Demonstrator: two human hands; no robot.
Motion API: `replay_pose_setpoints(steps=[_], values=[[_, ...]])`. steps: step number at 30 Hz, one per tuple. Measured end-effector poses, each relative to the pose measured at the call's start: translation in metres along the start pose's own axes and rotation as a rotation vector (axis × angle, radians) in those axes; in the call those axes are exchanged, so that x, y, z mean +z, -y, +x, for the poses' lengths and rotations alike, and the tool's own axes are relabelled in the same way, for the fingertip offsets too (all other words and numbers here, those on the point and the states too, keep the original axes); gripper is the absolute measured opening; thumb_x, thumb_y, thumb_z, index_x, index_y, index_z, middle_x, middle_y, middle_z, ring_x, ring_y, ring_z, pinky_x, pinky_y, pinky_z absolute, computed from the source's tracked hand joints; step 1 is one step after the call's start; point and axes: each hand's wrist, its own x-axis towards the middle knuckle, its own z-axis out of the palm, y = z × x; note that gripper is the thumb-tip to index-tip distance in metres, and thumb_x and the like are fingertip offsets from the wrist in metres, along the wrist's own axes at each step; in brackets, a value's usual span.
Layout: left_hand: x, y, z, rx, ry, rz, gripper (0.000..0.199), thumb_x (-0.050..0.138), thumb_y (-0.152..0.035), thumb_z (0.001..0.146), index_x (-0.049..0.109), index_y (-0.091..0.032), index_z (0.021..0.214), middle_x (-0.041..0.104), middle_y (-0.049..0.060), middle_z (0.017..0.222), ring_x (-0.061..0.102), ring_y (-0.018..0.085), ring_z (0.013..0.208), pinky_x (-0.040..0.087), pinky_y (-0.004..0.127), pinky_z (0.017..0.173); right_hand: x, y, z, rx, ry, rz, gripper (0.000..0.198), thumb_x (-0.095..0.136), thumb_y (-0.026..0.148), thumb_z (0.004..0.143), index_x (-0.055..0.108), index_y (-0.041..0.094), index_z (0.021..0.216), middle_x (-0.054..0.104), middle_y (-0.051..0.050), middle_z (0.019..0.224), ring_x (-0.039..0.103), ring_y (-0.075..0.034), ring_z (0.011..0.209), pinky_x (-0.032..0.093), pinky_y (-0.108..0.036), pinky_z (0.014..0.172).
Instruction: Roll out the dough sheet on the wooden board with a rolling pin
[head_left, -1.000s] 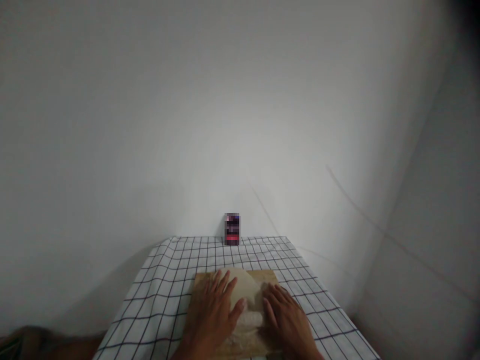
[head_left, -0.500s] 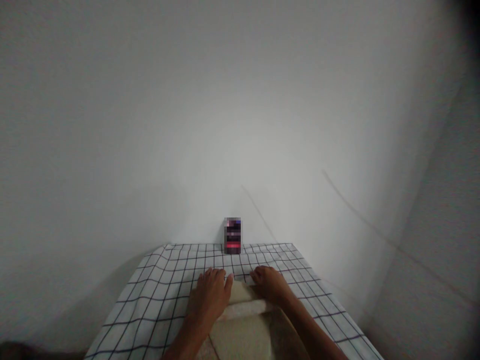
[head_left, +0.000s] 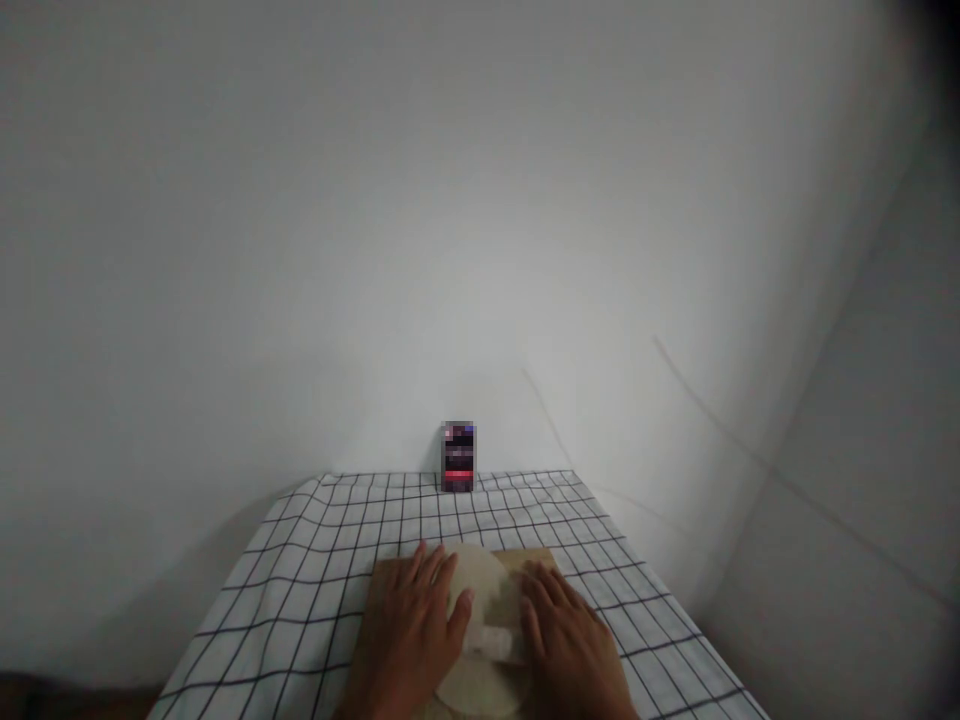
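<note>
A thin round sheet of dough lies on a wooden board on the table. Across the dough, between my hands, runs a pale rolling pin; its ends are hidden under my palms. My left hand rests flat over the pin's left end, with fingers stretched forward and thumb apart. At the other end, my right hand lies over the pin with its fingers extended and slightly bent. Neither hand is wrapped round the pin.
A white cloth with a dark grid covers the table. At its far edge a small dark box-like thing with a red band, blurred out, stands upright against the pale wall. Thin line marks run along the wall at right.
Both hands and the rolling pin have come back towards me over the dough. More of the board shows now, and the fingers are more stretched out. The view has shifted slightly.
</note>
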Motion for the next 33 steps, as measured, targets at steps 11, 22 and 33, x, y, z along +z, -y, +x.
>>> replay_pose_setpoints(steps=[11, 22, 33], values=[[-0.014, 0.0, -0.032, 0.075, 0.016, 0.007, 0.048, 0.05, -0.048, 0.102, 0.058, -0.026, 0.143, 0.064, 0.004, 0.145, 0.057, 0.03, 0.137, 0.052, 0.051, 0.11, -0.007, 0.003, -0.03, -0.069, 0.029, 0.018, 0.051, 0.044, 0.058, 0.102, 0.06, 0.033, 0.143, 0.056, -0.003, 0.152, 0.054, -0.031, 0.139, 0.047, -0.049, 0.112], [-0.001, 0.016, 0.052, -0.355, 0.404, -0.036, 0.049, 0.036, -0.049, 0.105, 0.067, -0.02, 0.129, 0.073, 0.013, 0.128, 0.064, 0.032, 0.124, 0.048, 0.051, 0.103, -0.022, 0.015, 0.117, 0.081, 0.358, 0.034, 0.06, 0.024, 0.052, 0.109, 0.073, 0.021, 0.095, 0.075, -0.012, 0.107, 0.071, -0.025, 0.1, 0.049, -0.033, 0.082], [0.003, 0.022, 0.064, -0.407, 0.459, -0.058, 0.047, 0.034, -0.046, 0.104, 0.067, -0.018, 0.122, 0.074, 0.015, 0.117, 0.068, 0.031, 0.109, 0.049, 0.047, 0.093, -0.005, 0.012, 0.128, 0.123, 0.321, 0.016, 0.045, 0.035, 0.044, 0.107, 0.073, 0.021, 0.097, 0.074, -0.011, 0.107, 0.07, -0.024, 0.099, 0.048, -0.034, 0.08]])
